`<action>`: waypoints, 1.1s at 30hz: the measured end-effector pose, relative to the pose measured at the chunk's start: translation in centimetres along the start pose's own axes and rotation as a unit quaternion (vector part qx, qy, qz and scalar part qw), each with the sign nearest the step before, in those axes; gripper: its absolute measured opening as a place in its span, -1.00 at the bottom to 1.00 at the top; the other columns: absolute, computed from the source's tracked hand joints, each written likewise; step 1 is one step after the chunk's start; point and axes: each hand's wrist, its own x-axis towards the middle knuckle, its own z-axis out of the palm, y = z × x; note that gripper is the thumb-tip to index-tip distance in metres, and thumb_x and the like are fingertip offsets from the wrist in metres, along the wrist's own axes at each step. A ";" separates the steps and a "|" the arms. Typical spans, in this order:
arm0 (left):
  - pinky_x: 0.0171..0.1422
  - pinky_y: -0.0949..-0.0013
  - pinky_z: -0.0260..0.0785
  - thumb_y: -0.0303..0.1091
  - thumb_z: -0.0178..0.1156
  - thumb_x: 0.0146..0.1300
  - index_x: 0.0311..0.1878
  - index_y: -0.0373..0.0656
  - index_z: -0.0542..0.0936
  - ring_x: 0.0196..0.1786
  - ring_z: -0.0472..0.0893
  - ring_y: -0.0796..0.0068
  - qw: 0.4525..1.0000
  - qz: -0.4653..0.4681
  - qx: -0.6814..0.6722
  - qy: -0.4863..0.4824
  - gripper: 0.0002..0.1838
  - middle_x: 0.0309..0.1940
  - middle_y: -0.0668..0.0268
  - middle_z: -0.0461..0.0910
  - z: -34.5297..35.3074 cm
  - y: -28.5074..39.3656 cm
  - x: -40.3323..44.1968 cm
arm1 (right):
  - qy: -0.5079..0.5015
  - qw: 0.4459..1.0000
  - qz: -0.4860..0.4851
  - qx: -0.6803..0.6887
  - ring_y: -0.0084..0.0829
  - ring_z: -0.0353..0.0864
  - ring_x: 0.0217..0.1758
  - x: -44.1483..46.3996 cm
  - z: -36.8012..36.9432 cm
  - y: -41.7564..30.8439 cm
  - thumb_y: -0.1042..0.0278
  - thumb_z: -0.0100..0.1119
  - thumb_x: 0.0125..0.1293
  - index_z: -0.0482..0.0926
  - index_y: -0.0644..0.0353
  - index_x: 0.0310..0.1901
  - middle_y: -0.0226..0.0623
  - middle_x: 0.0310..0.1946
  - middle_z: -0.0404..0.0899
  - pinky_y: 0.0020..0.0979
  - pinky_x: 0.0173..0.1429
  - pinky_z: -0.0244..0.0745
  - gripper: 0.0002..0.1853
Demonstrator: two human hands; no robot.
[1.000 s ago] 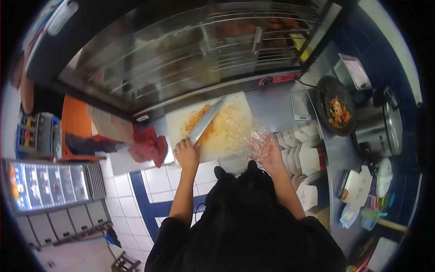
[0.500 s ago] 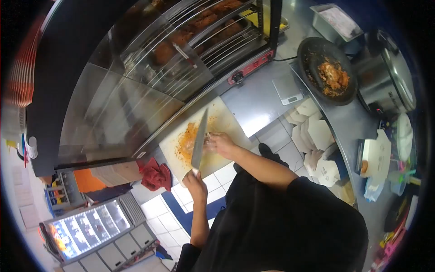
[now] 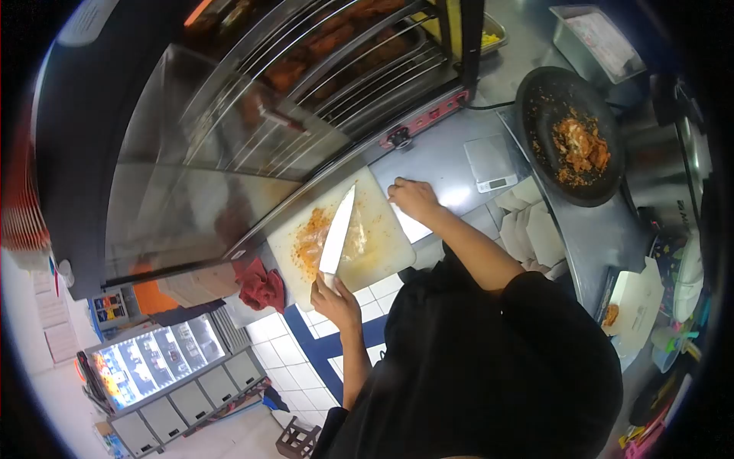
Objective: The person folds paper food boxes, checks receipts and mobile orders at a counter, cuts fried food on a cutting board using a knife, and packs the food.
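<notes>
A large kitchen knife [image 3: 338,233] has a broad pale blade and a light handle. My left hand [image 3: 336,301] is closed round that handle at the near edge of the cutting board, with the blade slanting up over it. Orange crumbs and sauce stains cover much of the white cutting board [image 3: 386,229], and a shiny wet patch lies right of the blade. My right hand [image 3: 415,200] is just past the board's right edge, above the steel counter. Its fingers are curled together; what they hold, if anything, is hidden.
A glass-fronted warming cabinet [image 3: 306,145] with fried food stands behind the board. To the right are a digital scale [image 3: 491,164], a dark pan [image 3: 543,153] with orange food, and paper boxes [image 3: 539,229]. A red cloth [image 3: 261,287] lies left of the board.
My right hand has moved from the middle of the board up and right, past its edge. My left hand keeps the knife over the board, its blade now turned flatter to view.
</notes>
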 end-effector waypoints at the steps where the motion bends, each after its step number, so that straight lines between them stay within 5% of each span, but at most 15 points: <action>1: 0.27 -0.07 0.24 -0.32 0.14 0.43 0.35 -0.31 0.39 0.17 0.41 -0.16 1.000 -0.011 -0.023 0.007 -0.51 0.16 -0.17 0.44 -0.3 0.7 -0.1 | 0.003 1.000 0.006 -0.003 -0.13 0.67 -0.08 -0.3 -0.2 0.3 0.23 0.19 0.33 0.65 0.08 -0.14 -0.28 -0.14 0.62 -0.16 0.01 0.60 -0.82; 5: 0.29 -0.05 0.23 -0.32 0.11 0.46 0.33 -0.37 0.40 0.19 0.41 -0.15 0.999 -0.011 -0.046 0.025 -0.53 0.16 -0.18 0.44 -0.9 2.0 -0.2 | 0.037 0.992 0.085 0.080 -0.07 0.67 -0.07 -3.1 -2.4 1.1 0.24 0.19 0.34 0.60 0.11 -0.18 -0.18 -0.12 0.61 -0.08 0.00 0.59 -0.84; 7: 0.32 -0.02 0.23 -0.30 0.10 0.48 0.32 -0.41 0.40 0.20 0.41 -0.12 0.998 -0.025 -0.049 0.025 -0.53 0.16 -0.19 0.43 -1.4 2.7 0.0 | 0.180 0.955 0.198 0.127 -0.07 0.67 -0.12 -4.8 -3.5 3.0 0.27 0.18 0.36 0.58 0.12 -0.19 -0.16 -0.16 0.62 -0.08 -0.03 0.58 -0.87; 20: 0.40 -0.03 0.21 -0.28 0.09 0.49 0.29 -0.41 0.43 0.27 0.40 -0.16 0.988 0.008 -0.153 -0.021 -0.55 0.20 -0.22 0.41 -1.6 4.4 1.2 | 0.203 0.971 0.124 0.004 0.02 0.69 -0.33 -3.5 -1.3 6.0 0.49 0.07 0.24 0.49 0.20 -0.26 -0.06 -0.36 0.61 -0.03 -0.24 0.62 -0.94; 26: 0.26 0.07 0.33 -0.33 0.10 0.47 0.31 -0.38 0.43 0.11 0.49 0.01 0.979 -0.016 -0.201 -0.003 -0.55 0.11 -0.10 0.45 -3.0 4.1 1.6 | 0.470 0.859 0.184 -0.088 -0.07 0.67 -0.40 -9.2 -17.9 8.7 0.33 0.16 0.28 0.55 0.08 -0.26 -0.24 -0.31 0.65 -0.12 -0.32 0.58 -0.93; 27: 0.20 0.11 0.36 -0.33 0.11 0.47 0.32 -0.37 0.43 0.05 0.50 0.06 0.970 -0.046 -0.239 -0.013 -0.55 0.08 -0.07 0.46 -3.1 4.1 1.6 | 0.400 0.859 0.277 -0.162 -0.10 0.68 -0.41 -10.6 -22.0 8.4 0.35 0.16 0.28 0.61 0.09 -0.27 -0.23 -0.30 0.66 -0.14 -0.28 0.60 -0.92; 33: 0.10 0.15 0.41 -0.33 0.14 0.45 0.24 -0.33 0.49 -0.03 0.54 0.15 0.968 -0.010 -0.245 -0.052 -0.61 0.06 -0.02 0.47 -1.8 5.7 1.5 | 0.347 0.863 0.181 -0.318 -0.21 0.68 -0.18 -14.4 -23.7 10.0 0.40 0.16 0.21 0.70 0.10 -0.31 -0.24 -0.28 0.64 -0.17 -0.20 0.62 -0.88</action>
